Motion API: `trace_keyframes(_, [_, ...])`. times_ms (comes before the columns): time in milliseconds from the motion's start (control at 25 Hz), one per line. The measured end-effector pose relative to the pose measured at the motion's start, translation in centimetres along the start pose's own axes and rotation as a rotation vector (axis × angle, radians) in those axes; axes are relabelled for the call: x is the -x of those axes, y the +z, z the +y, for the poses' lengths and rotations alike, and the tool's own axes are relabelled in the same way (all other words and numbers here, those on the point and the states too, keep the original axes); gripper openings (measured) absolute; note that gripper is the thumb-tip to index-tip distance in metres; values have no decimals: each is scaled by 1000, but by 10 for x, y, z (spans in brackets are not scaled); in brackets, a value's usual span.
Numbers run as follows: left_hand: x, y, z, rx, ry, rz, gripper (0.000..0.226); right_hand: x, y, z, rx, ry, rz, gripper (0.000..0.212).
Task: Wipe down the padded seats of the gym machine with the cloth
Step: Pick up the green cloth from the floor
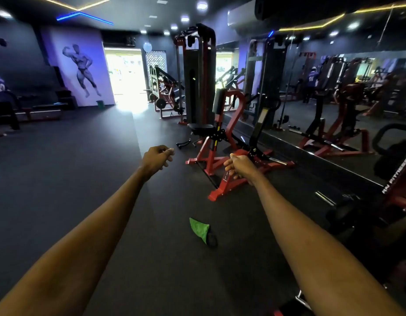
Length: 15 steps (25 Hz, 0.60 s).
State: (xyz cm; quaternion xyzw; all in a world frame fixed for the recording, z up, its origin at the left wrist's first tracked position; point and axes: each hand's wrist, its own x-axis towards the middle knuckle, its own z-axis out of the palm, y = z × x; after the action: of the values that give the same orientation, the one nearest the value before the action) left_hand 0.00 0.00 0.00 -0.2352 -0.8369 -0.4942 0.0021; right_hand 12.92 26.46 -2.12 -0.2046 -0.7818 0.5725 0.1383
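Your left hand (157,159) and right hand (240,166) are loosely curled, empty; scoop the green cloth (199,228) off the floor (83,179) before approaching the seat (201,127)

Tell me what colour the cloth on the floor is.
Bright green cloth with a dark edge, seen in the head view.
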Motion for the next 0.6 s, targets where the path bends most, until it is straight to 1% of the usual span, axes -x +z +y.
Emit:
trace_keyframes(120, [-3, 8, -8, 4, -31, 2, 28, -8, 0, 12, 45, 30, -10, 44])
trace_keyframes(400, [-21, 42, -40, 21, -90, 2, 28, -51, 11, 65, 62, 94, -77, 45])
trace_keyframes(600, [-48, 74, -83, 27, -152, -39, 27, -96, 29, 101, 87, 167, -101, 46])
